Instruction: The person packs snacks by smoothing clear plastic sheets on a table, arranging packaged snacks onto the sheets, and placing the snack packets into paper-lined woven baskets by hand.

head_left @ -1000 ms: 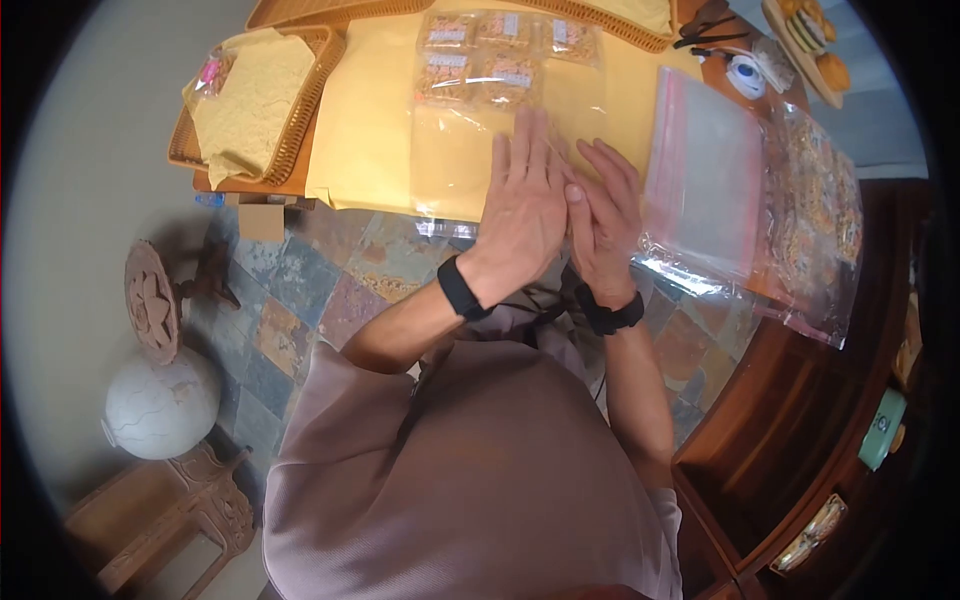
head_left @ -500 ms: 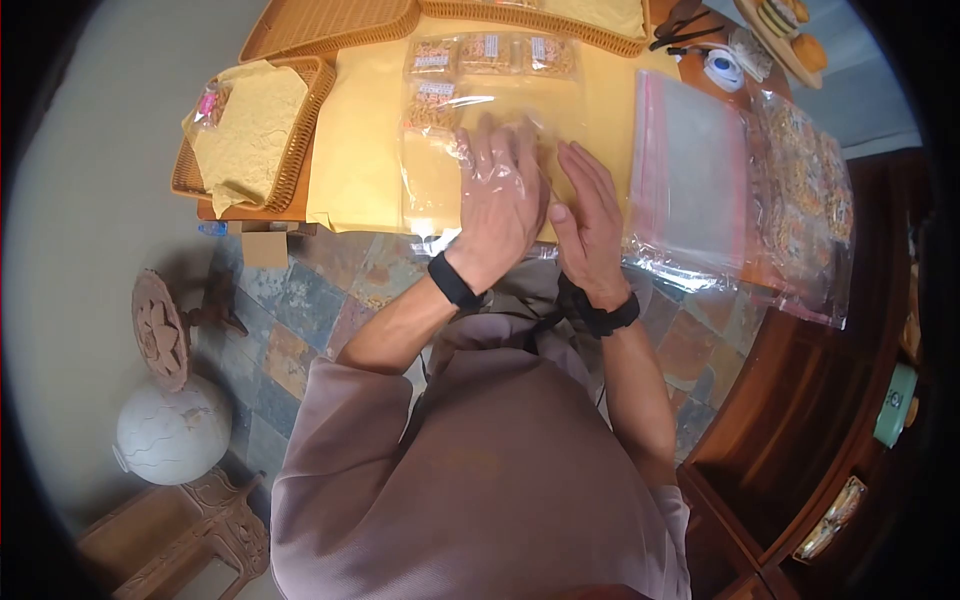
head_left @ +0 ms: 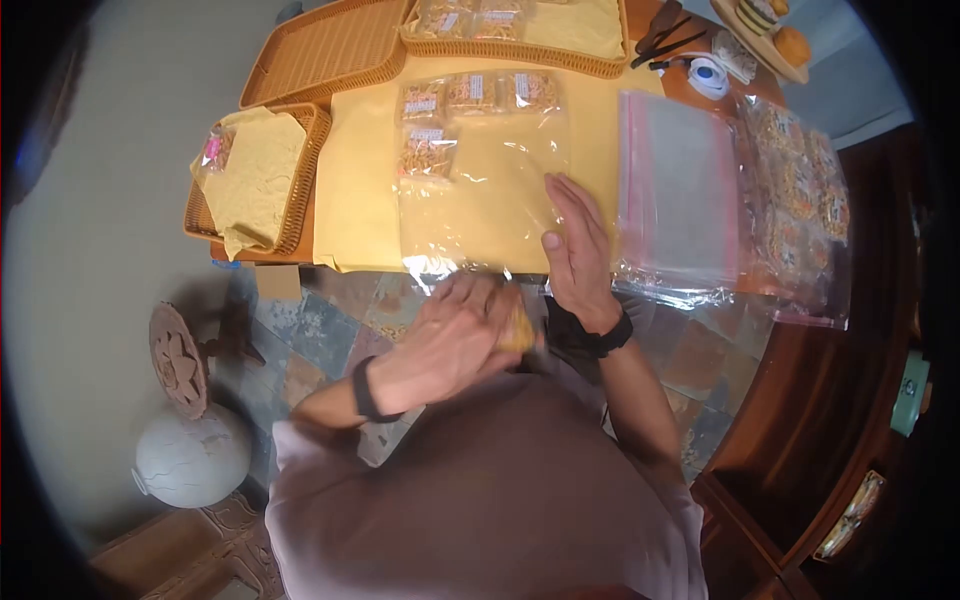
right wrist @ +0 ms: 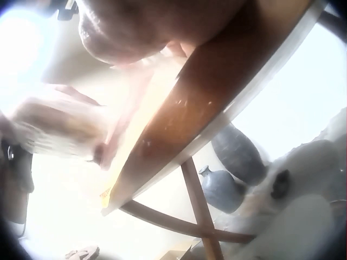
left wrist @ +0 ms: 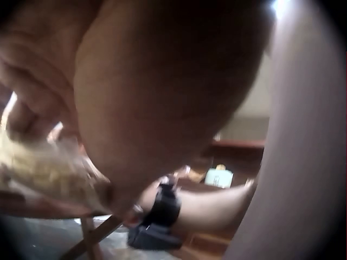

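Note:
A large clear plastic bag (head_left: 480,215) lies on the yellow cloth, its open end at the table's front edge. Inside its far part are several small clear packets (head_left: 427,153) of noodle-like yellow snack with printed labels. In front of the table edge, my left hand (head_left: 440,335) grips one such snack packet (head_left: 518,328), mostly covered by the fingers in the head view. From the left wrist the snack packet (left wrist: 49,170) shows beneath the curled fingers. My right hand (head_left: 578,250) rests by the bag's right side with fingers straight and thumb apart.
A stack of flat clear bags (head_left: 680,190) with pink edges lies to the right, beside a filled bag of packets (head_left: 795,200). Wicker trays (head_left: 325,50) stand at the back, and a cloth-lined basket (head_left: 310,175) at left. Dark tongs (head_left: 665,40) lie at the back right.
My left hand has reached into the bag, taken hold of a snack packet and drawn it out toward my body. My right hand stays by the bag's right side.

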A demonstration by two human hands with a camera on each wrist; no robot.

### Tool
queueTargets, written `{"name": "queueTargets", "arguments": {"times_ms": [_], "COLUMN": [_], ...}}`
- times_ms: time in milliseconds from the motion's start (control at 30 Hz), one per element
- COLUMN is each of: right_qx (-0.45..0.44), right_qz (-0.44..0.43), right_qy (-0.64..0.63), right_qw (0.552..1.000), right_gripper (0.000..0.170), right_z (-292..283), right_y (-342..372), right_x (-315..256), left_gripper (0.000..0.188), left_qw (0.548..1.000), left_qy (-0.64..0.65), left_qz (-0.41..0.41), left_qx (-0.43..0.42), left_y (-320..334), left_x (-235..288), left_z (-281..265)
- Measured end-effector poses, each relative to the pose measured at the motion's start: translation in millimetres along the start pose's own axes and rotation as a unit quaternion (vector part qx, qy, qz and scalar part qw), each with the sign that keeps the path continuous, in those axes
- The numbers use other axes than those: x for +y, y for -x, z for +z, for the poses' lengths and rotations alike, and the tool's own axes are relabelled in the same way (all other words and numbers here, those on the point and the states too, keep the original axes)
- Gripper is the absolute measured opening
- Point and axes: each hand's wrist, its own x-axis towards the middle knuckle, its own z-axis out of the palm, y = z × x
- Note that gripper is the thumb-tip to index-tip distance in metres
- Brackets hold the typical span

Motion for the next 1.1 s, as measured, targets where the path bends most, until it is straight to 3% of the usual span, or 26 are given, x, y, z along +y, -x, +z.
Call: {"name": "queueTargets", "arguments": {"times_ms": [33, 133, 200, 333, 400, 500, 700, 767, 900, 967, 1033, 1100], "right_qx": [-0.003, -0.015, -0.022, -0.010, -0.053, -0.061, -0.063, -0.087, -0.109, -0.099, -0.072, -0.087], "right_qz": [-0.010, -0.017, -0.017, -0.033, -0.014, 0.011, 0.161, 0.153, 0.126, 0.110, 0.057, 0.077], "right_qy": [-0.002, 0.004, 0.011, 0.036, 0.034, -0.006, 0.030, 0.054, 0.142, 0.184, 0.298, 0.324], "right_qw": [1.000, 1.000, 1.000, 0.999, 0.998, 0.998, 0.984, 0.983, 0.976, 0.972, 0.950, 0.939], "right_gripper": [0.054, 0.055, 0.055, 0.050, 0.049, 0.052, 0.061, 0.062, 0.059, 0.058, 0.052, 0.048], "right_z": [0.4, -1.3, -1.1, -9.7, -17.8, -41.3, -103.0, -111.3, -91.8, -77.6, -64.3, -53.0], "right_y": [-0.3, 0.8, 4.2, 2.1, 3.0, -11.2, -96.7, -138.0, -206.8, -239.1, -261.1, -278.4], "right_x": [0.3, 1.6, -1.1, -12.0, -22.4, -46.8, -78.8, -81.6, -28.9, 14.7, 65.8, 96.2], "left_gripper": [0.072, 0.075, 0.080, 0.071, 0.063, 0.060, 0.048, 0.034, 0.023, 0.019, 0.018, 0.017], "left_qw": [0.990, 0.973, 0.964, 0.989, 0.983, 0.974, 0.968, 0.955, 0.960, 0.988, 0.984, 0.979], "left_qy": [0.099, 0.193, 0.199, 0.067, -0.072, -0.113, -0.127, -0.143, -0.197, -0.144, -0.154, -0.161], "left_qz": [0.054, 0.080, 0.170, 0.076, 0.105, 0.128, 0.094, 0.109, 0.096, 0.041, 0.075, 0.108], "left_qx": [-0.082, -0.100, 0.043, 0.105, 0.131, 0.146, 0.195, 0.234, 0.175, 0.038, 0.052, 0.065], "left_y": [4.2, -15.0, -53.7, -174.6, -245.3, -326.7, -388.9, -395.1, -422.9, -441.0, -437.4, -436.7], "left_x": [-1.9, -6.5, -27.8, -70.7, -104.3, -145.0, -172.8, -186.0, -245.1, -278.4, -285.2, -295.3], "left_z": [-20.8, -89.7, -108.1, -123.7, -107.2, -81.4, -56.3, -67.9, -103.2, -110.2, -115.9, -113.2]}}
